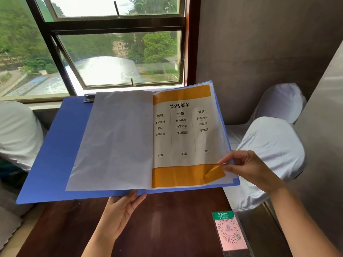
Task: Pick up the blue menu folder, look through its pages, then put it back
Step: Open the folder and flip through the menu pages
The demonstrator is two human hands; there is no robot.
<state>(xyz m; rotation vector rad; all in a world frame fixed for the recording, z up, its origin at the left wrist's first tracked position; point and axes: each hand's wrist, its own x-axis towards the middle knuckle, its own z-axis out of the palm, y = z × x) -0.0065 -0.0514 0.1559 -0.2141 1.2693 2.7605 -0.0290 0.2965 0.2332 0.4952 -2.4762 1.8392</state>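
While both hands' grips clamp the blue menu folder [55, 149], a dark wooden table [167, 229] sits below a window [115, 52].

open blue menu folder [55, 145], left hand [118, 214] beneath, right hand [246, 167] pinching page corner

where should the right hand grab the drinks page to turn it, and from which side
Take the drinks page at its lower right corner, coming in from the right. That corner is already curled up off the sheets beneath, where the right hand pinches it. The left hand supports the blue menu folder from below near the spine, so the outer edge is free.
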